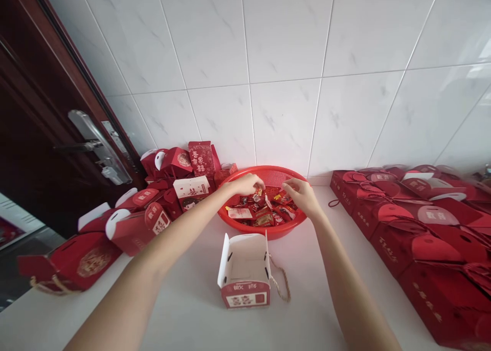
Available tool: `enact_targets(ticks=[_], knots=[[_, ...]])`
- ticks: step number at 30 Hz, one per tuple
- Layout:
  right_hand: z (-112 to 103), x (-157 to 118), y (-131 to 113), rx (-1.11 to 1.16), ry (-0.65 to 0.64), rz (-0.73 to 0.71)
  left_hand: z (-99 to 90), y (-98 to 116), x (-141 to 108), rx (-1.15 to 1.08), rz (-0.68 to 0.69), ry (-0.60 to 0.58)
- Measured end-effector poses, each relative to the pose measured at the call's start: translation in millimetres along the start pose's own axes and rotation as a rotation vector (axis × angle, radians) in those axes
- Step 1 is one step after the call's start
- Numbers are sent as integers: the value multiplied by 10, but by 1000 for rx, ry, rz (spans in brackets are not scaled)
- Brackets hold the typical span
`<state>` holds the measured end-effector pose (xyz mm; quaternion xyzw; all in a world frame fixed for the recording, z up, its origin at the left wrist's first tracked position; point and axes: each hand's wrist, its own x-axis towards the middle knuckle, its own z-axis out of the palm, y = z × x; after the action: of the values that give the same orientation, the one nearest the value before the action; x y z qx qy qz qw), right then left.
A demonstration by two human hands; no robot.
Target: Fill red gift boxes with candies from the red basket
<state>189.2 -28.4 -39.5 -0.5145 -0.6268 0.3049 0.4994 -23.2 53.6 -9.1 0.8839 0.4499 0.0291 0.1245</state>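
A red plastic basket [276, 232] stands by the wall, with red and gold wrapped packets [264, 219] and a pale card [240, 213] inside. Over its left part is my left hand [248, 183], fingers bent down toward the packets; whether they grip one is too small to tell. My right hand [301, 195] hovers at the basket's right side, thumb and fingers curled close together, and any held item is hidden. In front of the basket sits an open, seemingly unfilled white-lined red box [246, 295], its rope handle [286, 284] lying to the right.
Red gift boxes [95, 261] crowd the table's left side, beside a dark door with a metal handle [95, 145]. Rows of closed red boxes [433, 284] cover the right side. A tiled wall [284, 115] rises behind the white table [192, 289].
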Motion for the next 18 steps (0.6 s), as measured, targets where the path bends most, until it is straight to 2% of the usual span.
enact_targets(ticks=[2, 4, 10, 13, 18], knots=[[1, 3, 2, -4, 2, -4, 49, -75, 23, 30, -48, -97], [2, 6, 6, -9, 3, -8, 106, -114, 41, 44, -70, -139], [6, 20, 41, -12, -11, -10, 184, -123, 83, 52, -128, -175], [4, 22, 45, -12, -9, -12, 153, -163, 85, 41, -162, -146], [2, 20, 33, -7, -8, -10, 17, -202, 58, -50, -158, 40]])
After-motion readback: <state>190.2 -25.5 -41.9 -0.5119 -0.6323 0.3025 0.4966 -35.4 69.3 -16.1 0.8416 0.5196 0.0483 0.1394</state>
